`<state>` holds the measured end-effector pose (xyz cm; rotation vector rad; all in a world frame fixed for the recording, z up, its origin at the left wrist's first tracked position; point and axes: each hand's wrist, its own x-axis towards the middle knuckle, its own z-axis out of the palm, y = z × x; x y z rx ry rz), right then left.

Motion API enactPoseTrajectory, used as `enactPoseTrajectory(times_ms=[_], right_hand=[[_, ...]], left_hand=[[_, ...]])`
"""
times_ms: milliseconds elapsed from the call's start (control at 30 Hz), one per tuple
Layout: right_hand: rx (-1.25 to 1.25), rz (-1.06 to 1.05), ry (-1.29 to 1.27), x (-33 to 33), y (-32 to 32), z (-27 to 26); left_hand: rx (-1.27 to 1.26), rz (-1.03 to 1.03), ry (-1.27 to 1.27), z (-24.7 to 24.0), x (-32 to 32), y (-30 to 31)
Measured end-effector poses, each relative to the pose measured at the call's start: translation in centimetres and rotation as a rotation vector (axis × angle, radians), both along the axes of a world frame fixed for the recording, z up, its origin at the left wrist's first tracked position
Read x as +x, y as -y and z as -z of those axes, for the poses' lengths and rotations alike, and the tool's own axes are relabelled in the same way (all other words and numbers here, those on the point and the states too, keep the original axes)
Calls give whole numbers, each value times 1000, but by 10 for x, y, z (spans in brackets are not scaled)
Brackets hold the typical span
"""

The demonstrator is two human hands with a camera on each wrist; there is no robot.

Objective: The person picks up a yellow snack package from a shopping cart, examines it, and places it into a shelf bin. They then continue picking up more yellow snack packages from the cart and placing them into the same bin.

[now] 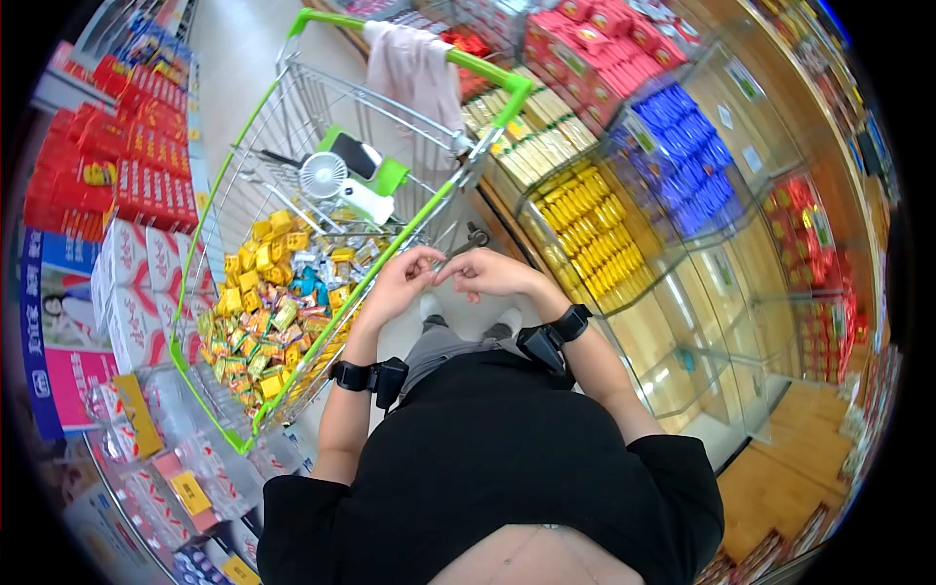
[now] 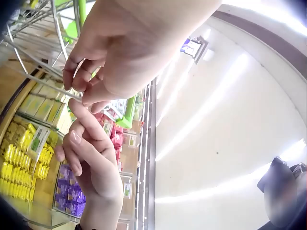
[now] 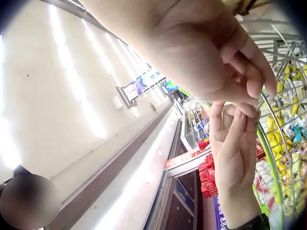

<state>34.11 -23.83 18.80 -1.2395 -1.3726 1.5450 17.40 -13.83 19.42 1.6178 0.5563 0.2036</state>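
My left hand [image 1: 395, 285] and right hand [image 1: 490, 273] meet in front of the body, beside the shopping cart [image 1: 336, 330]. Their fingertips come together, with the fingers loosely bent and no object showing between them. In the left wrist view, the right hand [image 2: 98, 160] reaches up to the left hand [image 2: 129, 57] from below, its index fingertip right at the other's fingers. From the right wrist view, the left hand [image 3: 235, 155] has its thumb near its fingertips, just under the right hand [image 3: 206, 62]. Both wrists wear black bands.
Yellow and mixed wrapped packets [image 1: 258, 331] lie heaped in the cart. A small white fan [image 1: 323, 175] sits above them, and a pale cloth [image 1: 414, 73] hangs over the green handle. Bins of yellow packets [image 1: 590, 234] and blue packets [image 1: 682, 161] stand right; red boxes [image 1: 151, 190] stand left.
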Motion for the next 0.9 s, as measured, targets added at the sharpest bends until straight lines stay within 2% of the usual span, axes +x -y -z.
enactPoseTrajectory(times_ms=[233,333,467,500,600,733,900], right_hand=[[-17,-235,18,-47,-54,-16],[-35,-278,81,-64,-72,-21],[-35,-308,79,-84,-92,-19],[-45,-303,84,-89,-97,-19],[-16,-323,107,-102,-108,-23],[-24,-319,124,-116,-121,-26],[-76,-331,129,-133,-137,-14]], left_hand=[[0,-198,-64,-16,-70,-28],[85,-330,-28,-5,-97,-45],[69,-435,-36,-3,-128,-67],[140,-467,-39,1,-135,-74],[91,-609,-112,11,-160,-90],[77,-638,-157,33,-191,-113],[-81,-658,-248,57,-217,-132]])
